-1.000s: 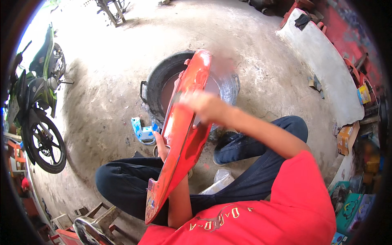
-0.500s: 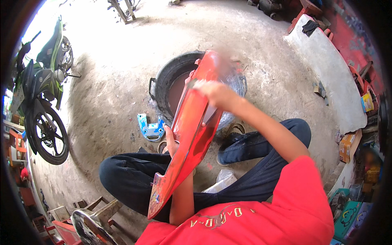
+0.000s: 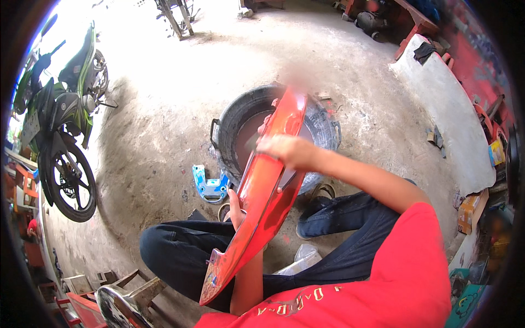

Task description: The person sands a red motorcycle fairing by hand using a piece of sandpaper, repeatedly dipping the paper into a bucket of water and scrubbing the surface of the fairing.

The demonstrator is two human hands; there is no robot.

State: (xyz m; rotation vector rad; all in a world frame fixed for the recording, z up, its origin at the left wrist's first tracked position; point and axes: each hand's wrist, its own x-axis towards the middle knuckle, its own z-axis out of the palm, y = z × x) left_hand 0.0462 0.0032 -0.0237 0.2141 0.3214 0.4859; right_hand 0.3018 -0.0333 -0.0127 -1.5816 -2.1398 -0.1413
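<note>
A long red glossy motorcycle body panel (image 3: 261, 183) lies slantwise before me, its far end over a black basin (image 3: 325, 128) and its pointed near end by my lap. My left hand (image 3: 236, 209) grips it from below at the left edge; the thumb shows, and most of the fingers are hidden behind the panel. My right hand (image 3: 290, 151) presses on the upper face with its fingers curled together. A dark sliver shows by those fingertips, too small to name. Murky pinkish water stands in the basin.
A blue and white bracket-shaped part (image 3: 210, 188) lies on the concrete floor left of the basin. Further left stands a motorcycle (image 3: 63, 158). Near my left knee is a round-topped stool (image 3: 117, 306). A white slab (image 3: 437, 104) and a cardboard box (image 3: 467, 210) are on the right.
My right hand has slid a little toward me along the panel. The whole view has shifted slightly, so the basin appears lower and further right. My left hand keeps its hold.
</note>
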